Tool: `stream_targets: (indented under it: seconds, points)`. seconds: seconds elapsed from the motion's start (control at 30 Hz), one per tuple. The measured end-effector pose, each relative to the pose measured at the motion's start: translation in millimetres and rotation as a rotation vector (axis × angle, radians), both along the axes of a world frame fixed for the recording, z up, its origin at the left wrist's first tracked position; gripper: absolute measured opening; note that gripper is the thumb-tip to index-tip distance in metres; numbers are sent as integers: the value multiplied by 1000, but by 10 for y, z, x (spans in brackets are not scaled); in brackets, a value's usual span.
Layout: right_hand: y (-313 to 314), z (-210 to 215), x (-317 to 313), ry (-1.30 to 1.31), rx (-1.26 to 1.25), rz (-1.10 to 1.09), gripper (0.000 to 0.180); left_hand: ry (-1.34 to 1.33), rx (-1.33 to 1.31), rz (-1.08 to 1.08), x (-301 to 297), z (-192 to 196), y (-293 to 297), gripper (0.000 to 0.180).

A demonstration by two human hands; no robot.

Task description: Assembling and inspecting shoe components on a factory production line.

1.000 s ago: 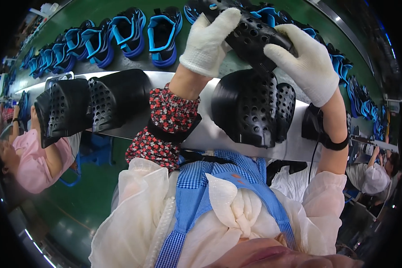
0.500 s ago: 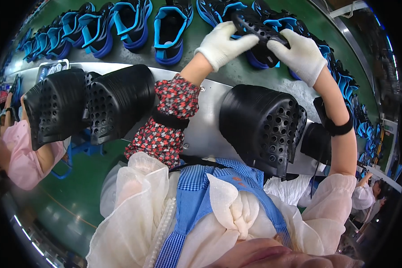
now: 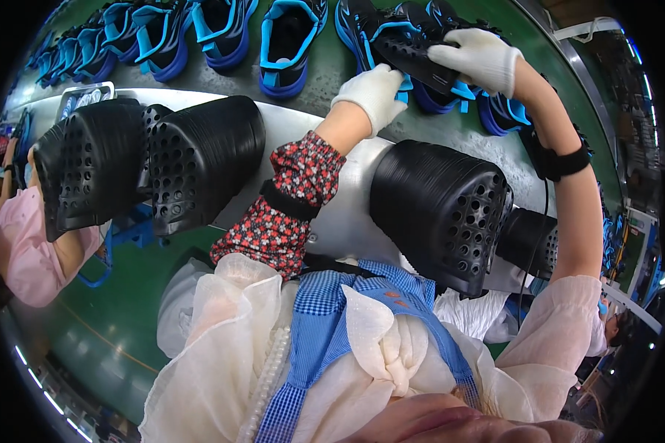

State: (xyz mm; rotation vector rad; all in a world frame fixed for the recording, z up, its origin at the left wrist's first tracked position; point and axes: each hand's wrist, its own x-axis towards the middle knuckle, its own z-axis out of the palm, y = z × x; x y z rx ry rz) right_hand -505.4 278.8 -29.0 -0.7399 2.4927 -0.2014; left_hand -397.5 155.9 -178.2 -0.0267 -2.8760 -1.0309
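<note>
My right hand [image 3: 482, 62], in a white glove, is closed on a black perforated plastic shoe insert [image 3: 415, 62], its fingers along the upper right end. The insert lies tilted over the opening of a black and blue sports shoe [image 3: 353, 38] at the far edge of the bench. My left hand [image 3: 371, 97], also gloved, is closed at the heel of that shoe, by its light blue pull tab [image 3: 405, 84]; the fingertips are partly hidden. Another sports shoe [image 3: 283, 77] stands upright just left of them, heel towards me.
Nested stacks of black perforated inserts [image 3: 437, 199] stand close to me, with more stacks [image 3: 207, 159] at the left. Rows of shoes [image 3: 159, 46] line the green surface. A small tray [image 3: 87, 94] sits at the back left. A co-worker in pink [image 3: 29, 244] is at the left.
My left hand has left the insert and come down to the shoe's heel. My right hand has tilted the insert lower over the shoe. The shoes have shifted slightly rightward.
</note>
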Motion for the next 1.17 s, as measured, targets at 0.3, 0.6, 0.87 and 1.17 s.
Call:
stream_targets:
  seconds: [0.3, 0.6, 0.87, 1.17]
  points:
    - [-615, -681, 0, 333, 290, 566, 43, -460, -174, -77, -250, 116, -19, 35]
    - [-815, -1263, -330, 411, 282, 340, 32, -528, -184, -39, -322, 166, -28, 34]
    - [-837, -1168, -382, 420, 265, 694, 24, -547, -253, -49, -296, 207, -68, 40]
    - [138, 314, 744, 201, -127, 492, 39, -594, -116, 118, -72, 349, -417, 50]
